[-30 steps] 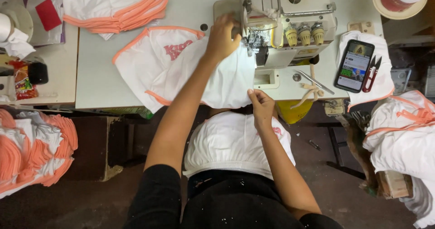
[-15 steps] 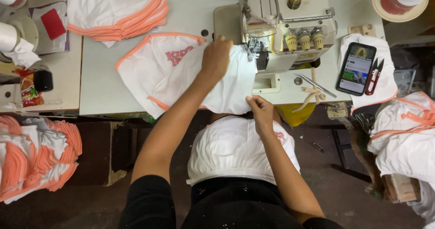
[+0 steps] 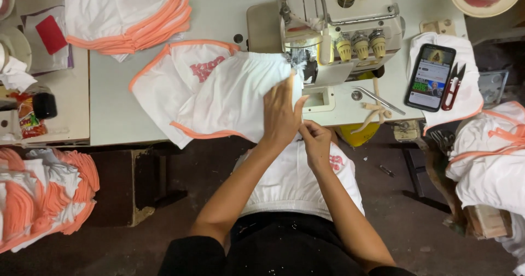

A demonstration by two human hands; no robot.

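We see the white garment with orange trim (image 3: 210, 98) spread on the grey table (image 3: 109, 117), its right edge reaching the sewing machine (image 3: 339, 30). Our left hand (image 3: 281, 115) lies flat on it, fingers spread wide, pressing the cloth down. Just beside it, our right hand (image 3: 316, 139) pinches the fabric edge at the table's front. More white cloth hangs over the lap below. A stack of matching pieces (image 3: 128, 13) sits further back, a phone (image 3: 430, 77) and snips (image 3: 453, 86) to the right.

Both arms are bare to the short black sleeves of a black top, worn with dark trousers.
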